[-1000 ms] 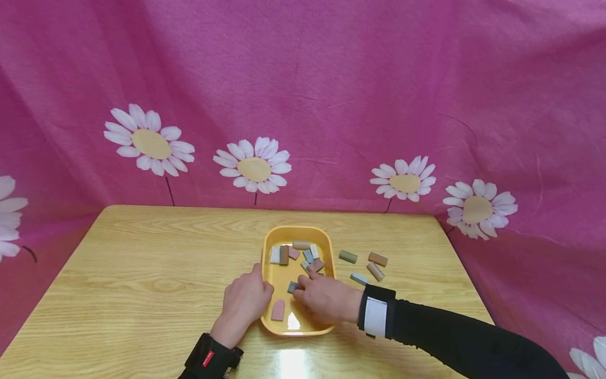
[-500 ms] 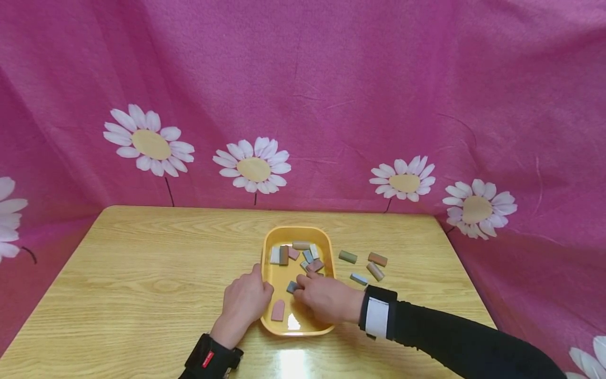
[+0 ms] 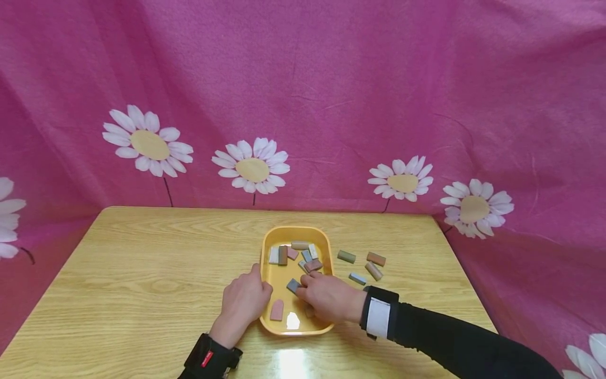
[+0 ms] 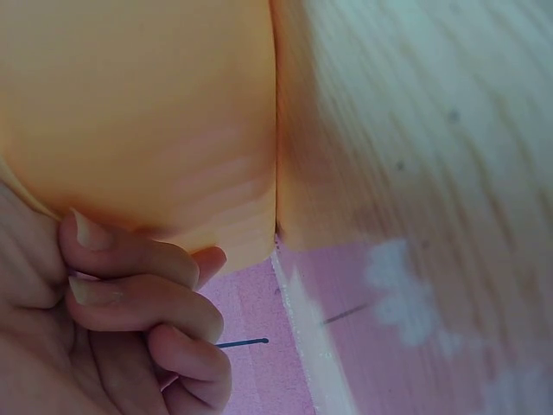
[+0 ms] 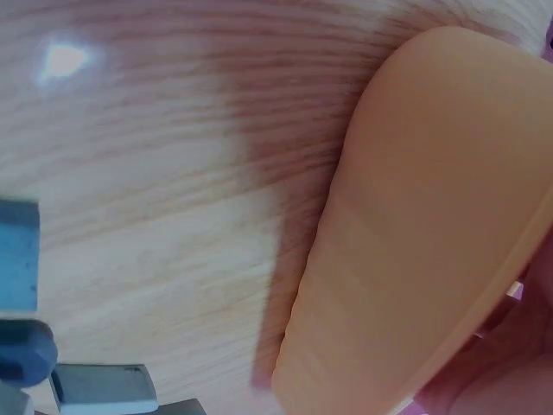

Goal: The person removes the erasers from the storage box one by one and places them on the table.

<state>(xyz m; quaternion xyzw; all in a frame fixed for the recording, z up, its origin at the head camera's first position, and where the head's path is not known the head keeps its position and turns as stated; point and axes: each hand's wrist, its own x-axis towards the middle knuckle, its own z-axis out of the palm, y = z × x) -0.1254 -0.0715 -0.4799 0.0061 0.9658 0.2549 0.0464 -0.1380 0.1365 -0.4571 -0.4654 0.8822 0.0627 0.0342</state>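
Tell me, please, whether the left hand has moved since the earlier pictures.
No; in the head view, the left hand shows no clear shift against the table.

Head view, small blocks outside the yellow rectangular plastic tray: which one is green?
The green oblong block, right of the tray. Only it is green; the others are an orange-brown oblong block, a tan oblong block and a light-blue slim block.
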